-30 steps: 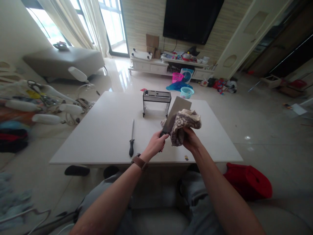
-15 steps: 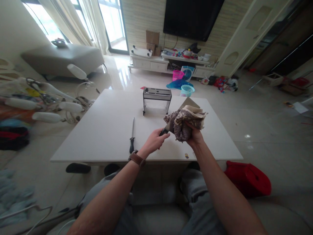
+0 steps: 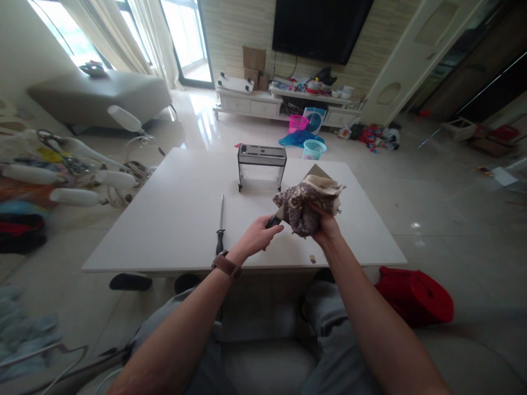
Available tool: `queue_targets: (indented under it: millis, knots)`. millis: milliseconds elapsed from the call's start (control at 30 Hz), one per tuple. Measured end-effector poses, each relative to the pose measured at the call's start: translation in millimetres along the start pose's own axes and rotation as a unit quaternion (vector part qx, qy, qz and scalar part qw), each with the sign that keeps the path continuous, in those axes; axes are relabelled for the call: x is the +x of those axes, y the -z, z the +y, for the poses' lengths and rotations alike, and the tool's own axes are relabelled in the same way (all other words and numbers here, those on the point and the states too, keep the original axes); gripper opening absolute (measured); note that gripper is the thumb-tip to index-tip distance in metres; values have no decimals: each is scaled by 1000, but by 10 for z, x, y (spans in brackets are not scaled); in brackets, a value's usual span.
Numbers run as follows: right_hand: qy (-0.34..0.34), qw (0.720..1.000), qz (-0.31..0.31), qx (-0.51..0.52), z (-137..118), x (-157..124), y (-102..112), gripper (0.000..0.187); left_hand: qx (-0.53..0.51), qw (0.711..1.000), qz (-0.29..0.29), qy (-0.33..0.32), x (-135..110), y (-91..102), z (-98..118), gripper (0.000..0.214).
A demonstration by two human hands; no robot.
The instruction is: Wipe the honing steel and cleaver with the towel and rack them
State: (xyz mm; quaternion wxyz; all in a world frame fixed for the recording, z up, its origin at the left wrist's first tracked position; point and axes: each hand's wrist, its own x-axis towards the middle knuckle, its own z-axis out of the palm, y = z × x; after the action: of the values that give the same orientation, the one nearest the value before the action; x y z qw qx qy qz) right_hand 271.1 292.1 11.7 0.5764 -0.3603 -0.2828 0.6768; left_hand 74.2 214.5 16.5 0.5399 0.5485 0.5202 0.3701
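My left hand [image 3: 260, 233] is closed round the black handle of a cleaver [image 3: 318, 171], whose wide grey blade points away to the upper right. A brown-and-cream patterned cloth [image 3: 305, 204] is bunched around the blade, covering its middle; the far corner sticks out past the cloth. My right hand [image 3: 328, 228] grips the cloth from below and the right, with some fingers hidden in its folds. Both hands are above the near part of a white table [image 3: 173, 219]. To their left, a sharpening steel [image 3: 221, 224] with a black handle lies on the tabletop.
Towards the back of the table stands a knife block [image 3: 262, 156] with a slotted dark top and clear sides. A small sticker [image 3: 313, 259] is near the front edge. On the floor are a red object [image 3: 415, 296] at right and a light blue basket [image 3: 314, 148] beyond the table.
The whole view has shifted slightly. Both hands keep the same hold on the cleaver and cloth, with hardly any movement between them.
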Motion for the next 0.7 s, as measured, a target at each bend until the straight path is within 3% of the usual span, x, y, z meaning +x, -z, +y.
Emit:
queue_targets:
  millis: [133,200,300,400,600,700]
  knots:
    - [49,997,46,30,-150,93,113,28,33,999,-6,10,-9,75,10,18]
    - [40,997,58,25,-177,90,143,26,44,999,-13,14,-15,89,5,18]
    - [-11,999,33,-7,-147,41,135,32,54,998,-20,23,-26,92,13,20]
    - [-14,1000,11,-23,-102,20,105,42,61,997,-24,28,-32,127,50,21]
    - [71,996,33,-32,-292,119,217,45,109,991,-42,61,-64,422,66,24]
    - [64,993,16,-95,-469,91,347,56,137,987,-50,74,-113,586,28,29]
